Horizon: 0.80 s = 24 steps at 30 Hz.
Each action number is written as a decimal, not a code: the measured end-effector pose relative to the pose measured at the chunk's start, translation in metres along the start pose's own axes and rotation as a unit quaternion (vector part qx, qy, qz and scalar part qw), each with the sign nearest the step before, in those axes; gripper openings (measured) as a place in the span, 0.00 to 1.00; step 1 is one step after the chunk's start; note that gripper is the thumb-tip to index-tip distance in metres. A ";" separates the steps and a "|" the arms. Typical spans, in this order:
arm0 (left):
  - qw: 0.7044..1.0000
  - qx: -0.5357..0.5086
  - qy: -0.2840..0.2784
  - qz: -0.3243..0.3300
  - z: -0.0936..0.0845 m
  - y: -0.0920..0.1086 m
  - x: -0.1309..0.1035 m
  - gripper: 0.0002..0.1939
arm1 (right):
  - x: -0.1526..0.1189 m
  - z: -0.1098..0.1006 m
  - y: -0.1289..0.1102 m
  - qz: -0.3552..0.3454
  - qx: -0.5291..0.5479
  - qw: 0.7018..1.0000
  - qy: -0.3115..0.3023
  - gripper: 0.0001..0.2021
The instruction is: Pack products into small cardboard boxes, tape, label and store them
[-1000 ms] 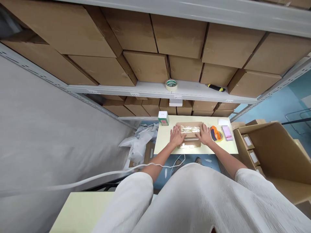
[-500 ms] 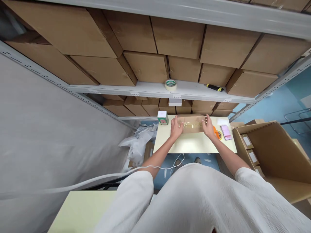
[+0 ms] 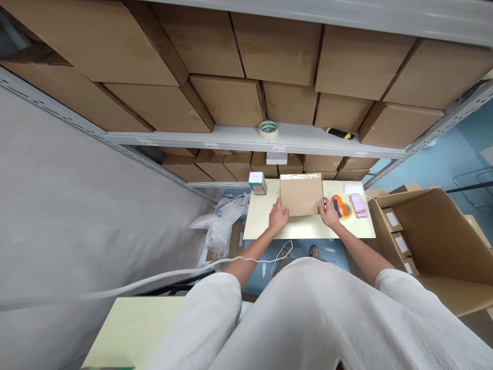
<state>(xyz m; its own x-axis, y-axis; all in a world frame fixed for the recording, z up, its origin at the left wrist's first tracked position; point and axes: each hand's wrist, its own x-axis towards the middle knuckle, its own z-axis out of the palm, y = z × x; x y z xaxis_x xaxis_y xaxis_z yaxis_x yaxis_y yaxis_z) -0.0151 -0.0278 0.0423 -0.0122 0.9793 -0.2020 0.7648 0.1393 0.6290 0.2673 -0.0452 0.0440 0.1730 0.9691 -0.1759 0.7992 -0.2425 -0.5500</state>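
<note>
A brown cardboard box (image 3: 302,196) is held over the pale yellow table (image 3: 265,226), its broad plain face turned up toward me. Clear tape glints along its far edge. My left hand (image 3: 278,216) grips the near left corner, thumb on the face. My right hand (image 3: 328,213) is closed on the near right corner. Just right of that hand lies an orange tape dispenser (image 3: 339,205) with a yellowish roll. A small white and green box (image 3: 258,183) stands at the table's far left corner.
A pink stack of slips (image 3: 358,205) lies on the table's right. Beside the table stands a large open carton (image 3: 442,236) with smaller boxes inside. Shelves ahead hold brown boxes, a tape roll (image 3: 268,130) and a utility knife (image 3: 339,133). A white cable (image 3: 173,272) crosses my left arm.
The cardboard box has been turned: its taped side, which faced me, is now at the far edge, and the broad face shows. Both hands have shifted slightly toward me with it.
</note>
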 end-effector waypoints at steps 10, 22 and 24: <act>0.995 0.060 -0.067 -0.042 0.007 -0.016 0.003 0.39 | 0.000 0.010 0.016 0.002 -0.015 0.995 -0.098 0.34; 0.984 -0.152 -0.056 -0.070 0.002 0.001 0.070 0.48 | 0.054 -0.007 -0.010 0.103 0.229 0.961 -0.115 0.43; 0.979 -0.179 -0.056 -0.075 0.003 0.000 0.072 0.48 | 0.053 -0.008 -0.016 0.100 0.258 0.953 -0.123 0.45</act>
<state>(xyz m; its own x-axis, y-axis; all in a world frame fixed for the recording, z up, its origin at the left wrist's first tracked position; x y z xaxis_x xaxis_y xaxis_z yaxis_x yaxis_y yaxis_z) -0.0141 0.0427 0.0255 -0.0210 0.9239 -0.3819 0.4856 0.3434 0.8039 0.2688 0.0108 0.0501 0.1016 0.8763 -0.4710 0.3643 -0.4733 -0.8020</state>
